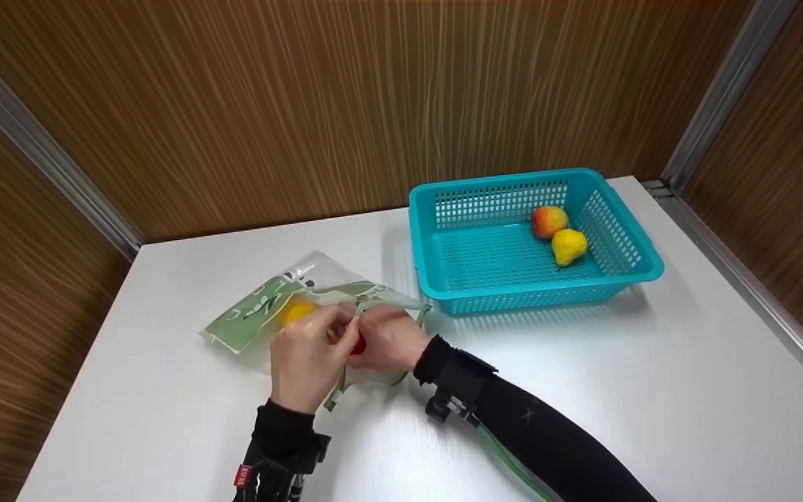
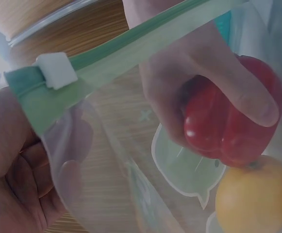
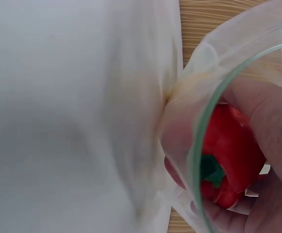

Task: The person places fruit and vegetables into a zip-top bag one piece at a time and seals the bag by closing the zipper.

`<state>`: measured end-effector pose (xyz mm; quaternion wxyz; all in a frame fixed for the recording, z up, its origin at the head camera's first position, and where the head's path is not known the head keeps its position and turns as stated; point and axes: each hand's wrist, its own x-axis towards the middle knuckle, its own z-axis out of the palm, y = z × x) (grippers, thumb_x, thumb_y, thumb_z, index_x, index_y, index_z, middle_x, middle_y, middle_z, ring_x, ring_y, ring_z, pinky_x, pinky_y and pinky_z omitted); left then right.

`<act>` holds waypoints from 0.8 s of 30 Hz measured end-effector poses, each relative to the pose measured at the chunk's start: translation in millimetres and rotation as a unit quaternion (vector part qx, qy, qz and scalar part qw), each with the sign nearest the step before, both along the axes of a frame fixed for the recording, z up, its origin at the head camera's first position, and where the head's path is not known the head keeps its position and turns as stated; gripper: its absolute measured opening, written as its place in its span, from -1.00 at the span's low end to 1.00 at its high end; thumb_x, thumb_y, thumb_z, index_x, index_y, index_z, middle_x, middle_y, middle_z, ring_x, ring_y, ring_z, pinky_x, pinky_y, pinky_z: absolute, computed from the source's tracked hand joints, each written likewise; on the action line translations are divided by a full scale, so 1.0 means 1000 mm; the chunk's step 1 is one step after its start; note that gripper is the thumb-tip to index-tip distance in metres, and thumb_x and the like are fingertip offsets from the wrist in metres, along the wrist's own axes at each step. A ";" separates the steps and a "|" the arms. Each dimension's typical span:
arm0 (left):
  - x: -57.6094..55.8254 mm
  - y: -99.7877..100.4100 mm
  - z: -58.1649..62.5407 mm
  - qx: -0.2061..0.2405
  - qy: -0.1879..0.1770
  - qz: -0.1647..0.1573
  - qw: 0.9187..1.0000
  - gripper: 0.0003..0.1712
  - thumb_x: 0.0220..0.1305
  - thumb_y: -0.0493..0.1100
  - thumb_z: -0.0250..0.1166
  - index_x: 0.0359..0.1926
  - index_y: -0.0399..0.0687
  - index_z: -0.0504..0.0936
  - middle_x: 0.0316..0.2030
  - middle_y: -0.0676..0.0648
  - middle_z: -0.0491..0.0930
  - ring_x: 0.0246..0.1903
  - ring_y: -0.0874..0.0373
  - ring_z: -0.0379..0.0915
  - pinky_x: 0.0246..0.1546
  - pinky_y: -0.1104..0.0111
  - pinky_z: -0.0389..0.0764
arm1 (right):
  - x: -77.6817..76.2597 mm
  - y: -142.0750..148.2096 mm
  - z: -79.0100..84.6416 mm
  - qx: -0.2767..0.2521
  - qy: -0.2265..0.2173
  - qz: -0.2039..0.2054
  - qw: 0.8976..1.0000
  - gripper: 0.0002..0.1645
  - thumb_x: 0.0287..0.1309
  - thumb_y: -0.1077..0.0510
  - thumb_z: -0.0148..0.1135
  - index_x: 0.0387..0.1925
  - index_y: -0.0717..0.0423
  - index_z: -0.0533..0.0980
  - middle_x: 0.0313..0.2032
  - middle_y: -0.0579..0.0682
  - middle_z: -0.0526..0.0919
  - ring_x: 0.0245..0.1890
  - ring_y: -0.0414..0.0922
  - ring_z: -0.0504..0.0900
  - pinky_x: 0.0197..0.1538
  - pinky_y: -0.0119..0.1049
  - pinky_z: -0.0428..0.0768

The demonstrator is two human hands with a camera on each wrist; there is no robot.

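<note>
A clear zip bag [image 1: 255, 310] with a green print lies on the table, its mouth held apart. My left hand [image 1: 307, 355] pinches the bag's edge near the opening; a white slider [image 2: 57, 70] sits on the green zip strip in the left wrist view. Through that mouth reaches my right hand [image 1: 391, 338], gripping a red bell pepper [image 2: 208, 128] inside the bag. The pepper's green stem [image 3: 211, 170] shows in the right wrist view. Just below the pepper, in the left wrist view, is a round yellow-orange fruit [image 2: 255, 199] within the bag.
To the right of the bag stands a turquoise plastic basket [image 1: 534, 287]. A red-yellow peach [image 1: 548, 222] and a yellow pear [image 1: 569, 247] lie together in its right part. Wood-grain panels [image 1: 304, 104] border the white table [image 1: 150, 390] at the back and sides.
</note>
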<state>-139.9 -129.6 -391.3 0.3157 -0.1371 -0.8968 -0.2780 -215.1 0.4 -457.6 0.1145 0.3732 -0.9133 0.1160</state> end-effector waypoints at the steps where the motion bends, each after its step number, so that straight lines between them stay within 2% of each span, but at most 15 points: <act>1: 0.000 0.000 0.000 0.000 -0.001 0.000 1.000 -0.97 0.04 -0.19 0.38 -0.47 -0.02 0.68 -0.59 0.00 0.67 -0.61 0.17 0.55 -0.59 0.41 0.46 | 0.000 -0.001 -0.001 0.000 0.000 -0.001 1.000 -0.55 -0.08 -0.24 0.30 -0.30 -0.01 0.53 -0.65 -0.15 0.58 -0.57 -0.23 0.56 -0.57 -0.48 0.27; 5: 0.000 -0.001 0.000 0.003 -0.004 0.000 1.000 -0.94 0.05 -0.17 0.39 -0.47 -0.03 0.68 -0.59 0.03 0.67 -0.61 0.19 0.55 -0.59 0.42 0.45 | -0.003 -0.002 -0.004 -0.002 0.001 -0.004 1.000 -0.59 -0.07 -0.23 0.29 -0.34 -0.01 0.52 -0.65 -0.16 0.56 -0.59 -0.24 0.53 -0.59 -0.49 0.21; 9: 0.000 0.000 0.000 0.005 -0.007 -0.003 1.000 -0.95 0.05 -0.18 0.39 -0.47 -0.02 0.67 -0.59 0.04 0.67 -0.61 0.19 0.55 -0.59 0.44 0.45 | -0.005 -0.003 -0.008 -0.010 -0.005 0.000 1.000 -0.50 -0.07 -0.21 0.29 -0.16 -0.03 0.45 -0.62 -0.17 0.58 -0.57 -0.24 0.54 -0.57 -0.47 0.28; 12: 0.000 0.000 0.000 0.007 -0.002 -0.003 1.000 -0.96 0.03 -0.21 0.39 -0.48 -0.01 0.66 -0.60 0.05 0.66 -0.61 0.18 0.55 -0.58 0.45 0.43 | -0.005 -0.002 -0.011 -0.022 -0.018 0.000 1.000 -0.40 -0.04 -0.22 0.28 0.01 -0.10 0.37 -0.52 -0.19 0.64 -0.48 -0.25 0.60 -0.47 -0.48 0.40; 15: 0.000 0.001 -0.001 0.007 0.005 -0.001 1.000 -0.94 0.03 -0.21 0.39 -0.50 0.00 0.65 -0.61 0.06 0.65 -0.62 0.19 0.53 -0.59 0.47 0.42 | -0.004 -0.001 -0.012 -0.041 -0.031 -0.005 0.999 -0.38 -0.01 -0.22 0.27 0.08 -0.18 0.34 -0.40 -0.20 0.67 -0.36 -0.26 0.63 -0.36 -0.48 0.47; 17: 0.000 0.001 -0.001 0.005 0.008 0.000 1.000 -0.93 0.03 -0.20 0.39 -0.51 0.00 0.65 -0.62 0.06 0.64 -0.63 0.19 0.53 -0.60 0.48 0.40 | -0.001 0.001 -0.012 -0.052 -0.030 -0.013 0.998 -0.37 -0.01 -0.22 0.27 0.10 -0.19 0.35 -0.36 -0.18 0.68 -0.34 -0.24 0.63 -0.36 -0.46 0.49; 20: -0.001 0.001 -0.001 0.001 0.007 -0.001 1.000 -0.92 0.05 -0.18 0.39 -0.51 0.01 0.65 -0.62 0.07 0.64 -0.63 0.21 0.53 -0.60 0.50 0.40 | 0.004 0.004 -0.010 -0.061 -0.017 -0.023 0.998 -0.31 0.00 -0.23 0.27 0.16 -0.13 0.38 -0.33 -0.11 0.68 -0.36 -0.20 0.62 -0.43 -0.41 0.50; 24: -0.001 -0.001 -0.001 0.000 0.001 0.003 1.000 -0.94 0.07 -0.16 0.38 -0.47 0.00 0.66 -0.60 0.07 0.65 -0.61 0.21 0.53 -0.59 0.48 0.42 | 0.011 0.007 -0.007 -0.052 0.003 -0.040 0.998 -0.29 0.01 -0.31 0.27 0.10 0.01 0.45 -0.29 -0.03 0.67 -0.37 -0.17 0.62 -0.46 -0.36 0.55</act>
